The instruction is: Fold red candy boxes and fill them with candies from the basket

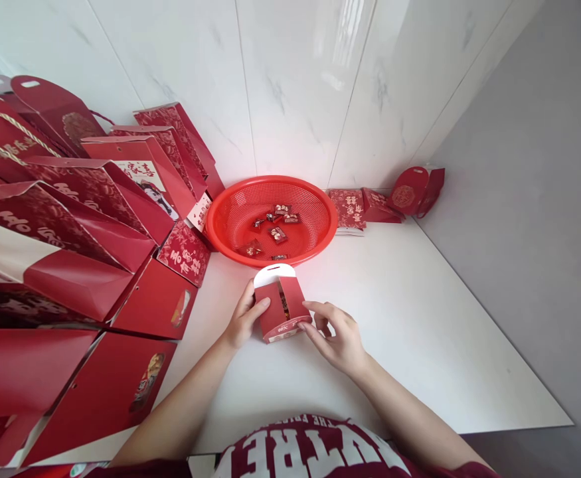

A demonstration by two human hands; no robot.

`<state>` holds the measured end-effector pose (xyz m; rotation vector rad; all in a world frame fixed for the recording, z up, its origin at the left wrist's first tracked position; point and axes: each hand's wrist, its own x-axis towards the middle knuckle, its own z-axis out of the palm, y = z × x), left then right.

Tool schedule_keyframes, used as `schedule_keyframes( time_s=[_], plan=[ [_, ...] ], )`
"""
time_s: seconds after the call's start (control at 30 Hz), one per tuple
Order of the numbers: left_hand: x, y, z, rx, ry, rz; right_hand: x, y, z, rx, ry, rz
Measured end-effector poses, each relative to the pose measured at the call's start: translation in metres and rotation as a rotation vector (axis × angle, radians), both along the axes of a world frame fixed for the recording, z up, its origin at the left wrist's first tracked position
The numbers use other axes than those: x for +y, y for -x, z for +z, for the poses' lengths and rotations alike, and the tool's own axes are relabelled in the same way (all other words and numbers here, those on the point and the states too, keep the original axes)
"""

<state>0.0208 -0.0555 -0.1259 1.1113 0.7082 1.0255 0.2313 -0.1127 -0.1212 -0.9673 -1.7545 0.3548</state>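
Observation:
In front of me is a small red gift box (269,307) with a white-lined rounded flap at the back. Its two top panels are folded in, and a narrow gap between them shows wrapped contents (283,300). My left hand (243,320) is closed around the box's left side, thumb on the top panel. At the right front edge, my right hand (338,337) touches the box with its fingertips, thumb and index finger bent around the corner. Just behind the box stands a red plastic basket (215,229) holding several small wrapped sweets (278,234).
Many red gift bags and boxes (115,255) crowd the left side. Flat red packets (347,207) and a red handled box (414,191) lie against the tiled wall (295,86) at the back right. A grey wall (529,199) borders the white table (444,318) on the right.

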Motion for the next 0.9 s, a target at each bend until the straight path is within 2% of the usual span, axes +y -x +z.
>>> schedule_keyframes(
  time_s=[0.1,0.17,0.3,0.47,0.6,0.73,0.9],
  plan=[
    [0.001,0.0,-0.003,-0.006,0.026,0.016,0.001,0.001,0.0,-0.072,-0.108,-0.013],
    [0.001,-0.001,-0.003,-0.001,0.02,0.021,0.002,0.001,0.003,-0.122,-0.119,0.018],
    [0.0,-0.003,0.002,0.072,-0.041,0.047,0.005,0.0,0.008,-0.19,-0.056,0.111],
    [0.0,-0.002,0.005,0.165,-0.133,0.064,0.007,0.001,0.008,-0.254,0.026,0.138],
    [0.001,0.003,0.004,0.269,-0.284,0.107,0.007,0.0,0.008,-0.252,0.068,0.141],
    [0.003,0.007,0.004,0.336,-0.524,0.084,0.006,-0.001,0.008,-0.226,0.059,0.09],
    [0.002,0.01,0.014,0.505,-0.683,0.053,0.007,-0.002,0.009,-0.252,0.045,0.087]
  ],
)
